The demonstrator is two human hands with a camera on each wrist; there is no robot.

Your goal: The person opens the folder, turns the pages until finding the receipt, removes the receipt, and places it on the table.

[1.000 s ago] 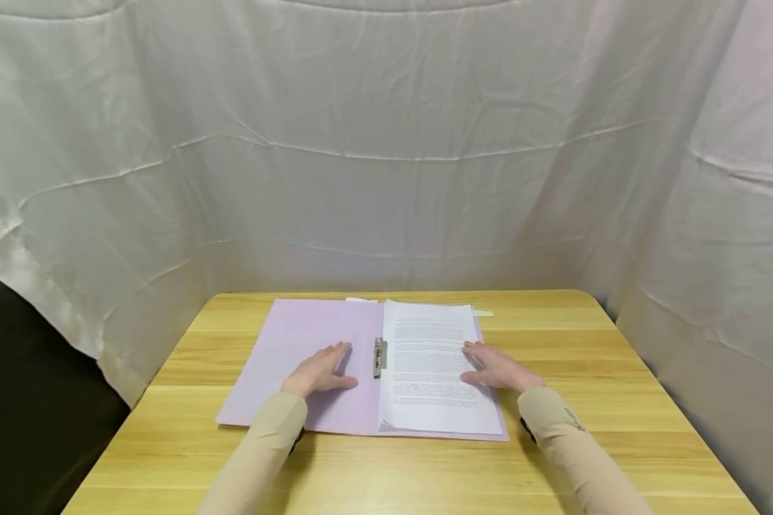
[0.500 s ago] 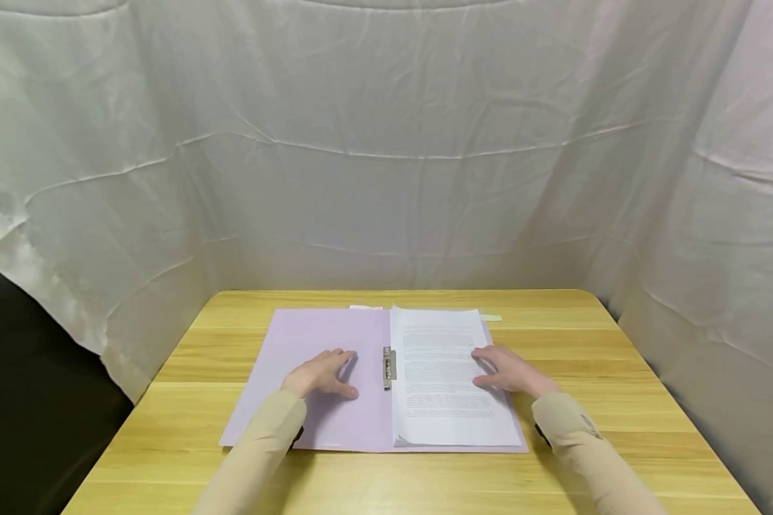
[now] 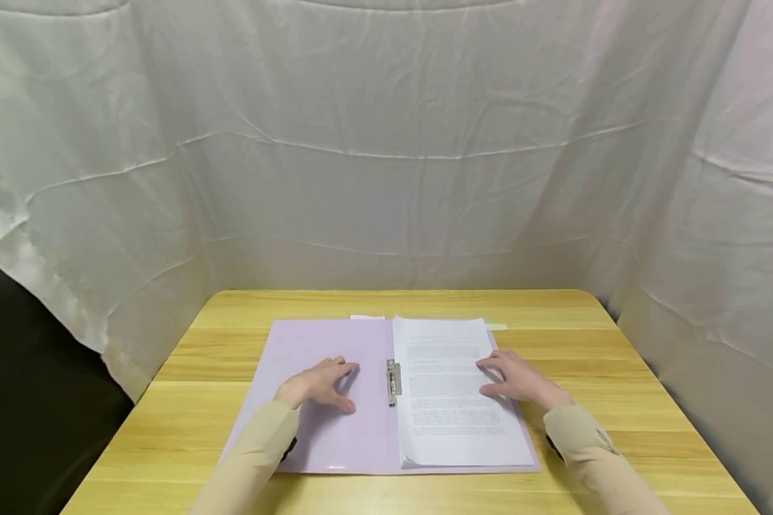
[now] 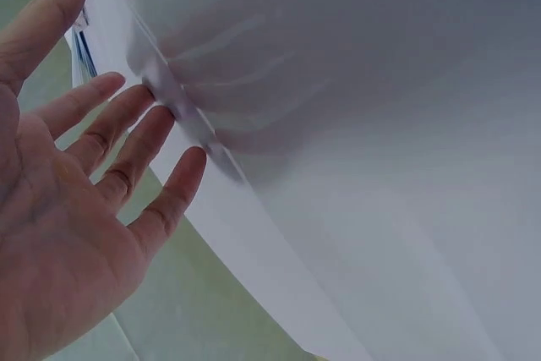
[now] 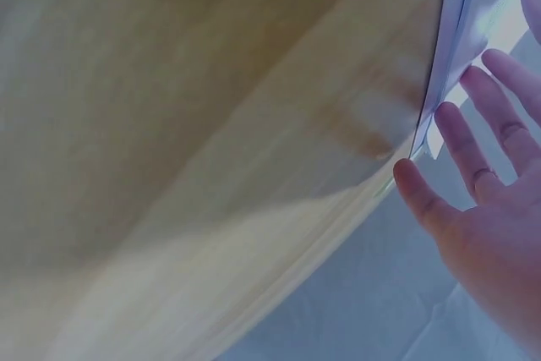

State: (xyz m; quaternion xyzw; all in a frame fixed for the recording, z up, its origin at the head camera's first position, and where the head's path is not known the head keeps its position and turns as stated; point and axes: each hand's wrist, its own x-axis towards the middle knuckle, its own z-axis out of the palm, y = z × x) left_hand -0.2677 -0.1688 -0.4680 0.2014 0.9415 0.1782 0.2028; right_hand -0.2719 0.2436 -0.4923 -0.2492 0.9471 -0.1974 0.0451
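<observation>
A lilac folder lies open on the wooden table, a metal clip along its spine. Printed sheets are stacked on its right side, reaching up to the clip. My left hand rests on the bare left cover with its thumb spread; in the left wrist view its fingers are extended at the cover's surface. Over at the right edge of the sheets, my right hand touches the paper and folder with spread fingers. The right wrist view has those fingertips right at the folder's edge.
The wooden table extends around the folder on all sides. Past its far edge hangs a grey-white cloth, which also closes off both sides. A white tab and a pale green one stick out beyond the folder's top edge.
The folder and its sheets have slid toward me and slightly to the right. My right hand has moved along with them; my left hand has come a little nearer, still on the left cover.
</observation>
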